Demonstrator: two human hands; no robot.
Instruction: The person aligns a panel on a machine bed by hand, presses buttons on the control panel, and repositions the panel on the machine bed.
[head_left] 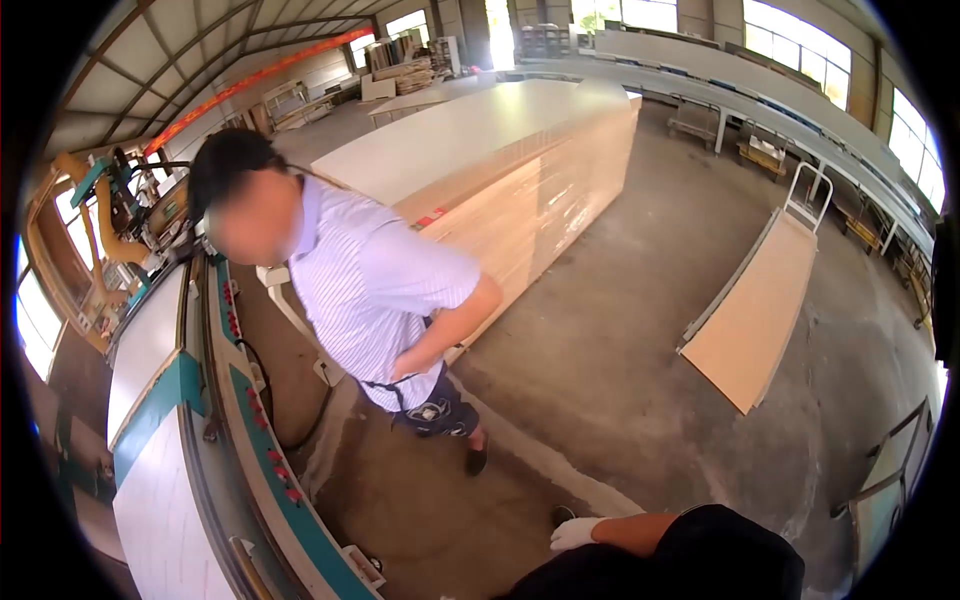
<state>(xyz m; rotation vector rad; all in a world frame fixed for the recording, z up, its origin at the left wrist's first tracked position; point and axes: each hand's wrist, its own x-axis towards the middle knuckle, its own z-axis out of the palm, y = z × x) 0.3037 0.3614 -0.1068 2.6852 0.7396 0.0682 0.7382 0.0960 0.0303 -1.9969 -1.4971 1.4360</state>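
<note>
At the bottom of the head view is my right hand [575,534] in a white glove, in front of my dark clothing. It is small in the picture, and how its fingers are held cannot be made out. No object shows in it. My left hand is not in view. Left of it stands a person [375,285] in a striped shirt and dark cap, one hand at the waist, beside a long machine [245,420] with a teal edge and red knobs.
A tall stack of boards [540,205] stands behind the person. On the right is a flat cart [760,300] with a brown board and a white handle. A metal-framed rack [890,470] stands at the lower right. Long conveyor tables [740,105] line the back.
</note>
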